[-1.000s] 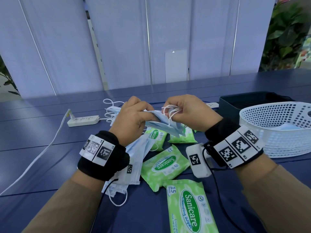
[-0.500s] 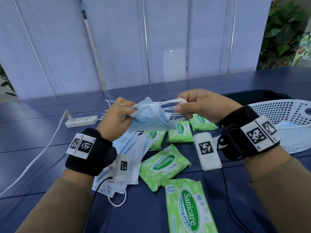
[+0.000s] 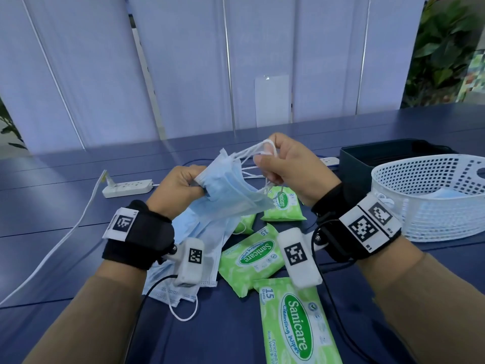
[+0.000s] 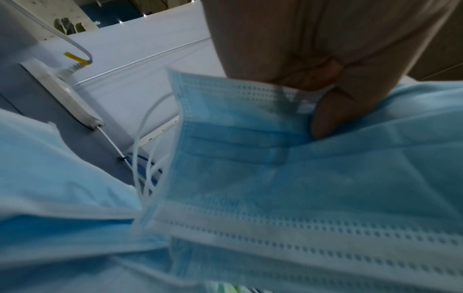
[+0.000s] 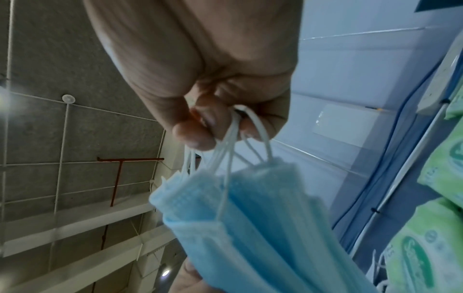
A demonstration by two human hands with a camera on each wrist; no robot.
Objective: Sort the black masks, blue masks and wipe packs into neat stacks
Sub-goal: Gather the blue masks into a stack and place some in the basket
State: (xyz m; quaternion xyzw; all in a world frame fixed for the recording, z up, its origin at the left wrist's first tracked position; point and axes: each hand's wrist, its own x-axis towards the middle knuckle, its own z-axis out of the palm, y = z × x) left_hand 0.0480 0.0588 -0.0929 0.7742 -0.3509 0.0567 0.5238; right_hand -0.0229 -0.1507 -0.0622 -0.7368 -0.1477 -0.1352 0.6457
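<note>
A bunch of blue masks hangs in the air above the table between both hands. My left hand pinches the bunch's left end. My right hand grips the white ear loops at its right end, pulled taut. More blue masks lie on the table under my left wrist. Several green wipe packs are scattered below and between my hands, the nearest one at the front. No black masks are visible.
A white perforated basket with a blue mask inside stands at the right, a dark box behind it. A white power strip and its cable lie at the left on the blue table.
Both hands have lifted the bunch of masks higher. The right hand has drawn the ear loops out to the right and up, stretching them taut.
</note>
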